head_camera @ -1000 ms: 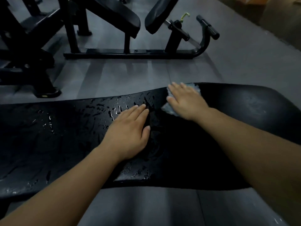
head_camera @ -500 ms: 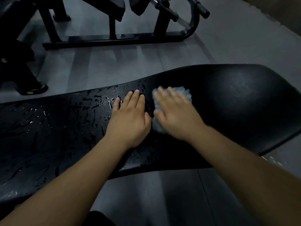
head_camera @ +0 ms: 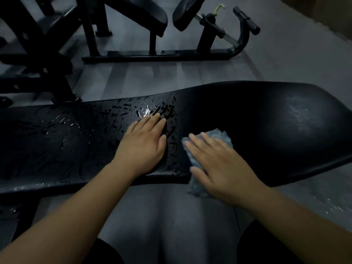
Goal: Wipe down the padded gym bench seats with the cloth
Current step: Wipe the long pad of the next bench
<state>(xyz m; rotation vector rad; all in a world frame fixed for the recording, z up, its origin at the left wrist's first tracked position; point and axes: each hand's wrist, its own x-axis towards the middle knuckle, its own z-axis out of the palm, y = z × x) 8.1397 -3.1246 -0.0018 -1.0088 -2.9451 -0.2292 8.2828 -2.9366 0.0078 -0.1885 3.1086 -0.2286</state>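
A long black padded bench seat (head_camera: 266, 119) runs across the view; its left half is wet with droplets, its right half looks dull and wiped. My left hand (head_camera: 144, 143) lies flat on the wet pad with straight fingers. My right hand (head_camera: 219, 164) presses flat on a blue-grey cloth (head_camera: 219, 136) at the pad's near edge. Part of the cloth hangs over that edge below my palm. The hand hides most of the cloth.
A second black bench with angled pads (head_camera: 152, 16) and a steel frame (head_camera: 156, 56) stands on the grey floor behind. More dark machine frames (head_camera: 34, 60) fill the far left. My dark-clothed knees (head_camera: 266, 244) show at the bottom.
My right hand has dragged the cloth from the pad's far edge toward me, reaching the near edge. My left hand has stayed flat on the wet pad.
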